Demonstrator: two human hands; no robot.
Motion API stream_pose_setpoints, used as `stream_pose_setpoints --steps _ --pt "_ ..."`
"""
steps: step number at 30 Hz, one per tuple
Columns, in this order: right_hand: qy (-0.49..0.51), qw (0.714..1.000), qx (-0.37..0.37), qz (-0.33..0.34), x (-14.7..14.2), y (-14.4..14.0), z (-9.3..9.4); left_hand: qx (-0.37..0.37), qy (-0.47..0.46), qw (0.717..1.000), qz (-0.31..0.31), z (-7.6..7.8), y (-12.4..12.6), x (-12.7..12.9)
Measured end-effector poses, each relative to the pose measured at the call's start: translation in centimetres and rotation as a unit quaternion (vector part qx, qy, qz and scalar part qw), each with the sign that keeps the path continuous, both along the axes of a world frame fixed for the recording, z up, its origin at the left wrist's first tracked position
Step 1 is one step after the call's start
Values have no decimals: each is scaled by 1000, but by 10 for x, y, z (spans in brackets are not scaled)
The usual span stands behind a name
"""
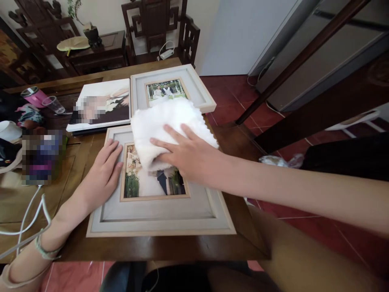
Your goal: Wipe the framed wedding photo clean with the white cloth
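Observation:
A large grey picture frame [158, 217] with a wedding photo lies flat at the near edge of the wooden table [75, 162]. My left hand [105, 172] rests flat, fingers apart, on the frame's left border. My right hand [185, 154] presses down on a fluffy white cloth [161, 121] that covers the top of the photo and frame. Its fingers lie spread over the cloth's near fold. A second grey framed photo [194, 87] lies just beyond, partly under the cloth.
A frameless photo canvas [100, 103] lies at the back left. A pink tumbler [35, 96], a clear cup [54, 104] and clutter stand at the left edge. White cables [30, 219] trail off the near left. Dark wooden chairs [158, 24] stand behind; red tiled floor lies to the right.

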State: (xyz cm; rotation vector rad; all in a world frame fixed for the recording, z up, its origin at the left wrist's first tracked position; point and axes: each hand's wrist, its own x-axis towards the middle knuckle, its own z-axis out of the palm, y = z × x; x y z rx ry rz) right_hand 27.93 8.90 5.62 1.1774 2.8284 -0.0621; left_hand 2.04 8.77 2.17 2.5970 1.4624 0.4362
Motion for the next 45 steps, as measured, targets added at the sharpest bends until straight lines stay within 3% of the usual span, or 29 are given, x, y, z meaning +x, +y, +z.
stream_pose_setpoints --steps 4,11,14,19,24,27,32,37,41,45 --pt "-16 1000 -1 4 -12 -4 -5 0 -3 1000 5 0 0 1" --pt "82 986 -104 98 -29 -78 10 -8 3 1000 -17 -2 1 -2" --pt "110 977 -138 124 -24 -91 17 -13 2 1000 -8 -1 0 -1" --pt "55 989 -112 83 -9 -65 14 -5 -1 1000 -8 -1 -1 -1" --pt "-11 1000 -8 -6 -1 -17 2 4 -13 1000 -7 2 -3 2" --pt "-23 999 23 -14 -10 -4 -4 21 -38 999 6 8 -3 4" --pt "34 993 20 113 -32 -22 -7 69 -80 994 29 11 -2 2" --pt "63 971 -41 226 -29 -51 6 50 -101 993 26 8 -1 1" --pt "44 974 -83 206 -16 -55 13 26 -83 996 19 7 -3 3" --pt "8 987 -32 160 -15 -41 6 10 -64 998 24 6 -4 4"
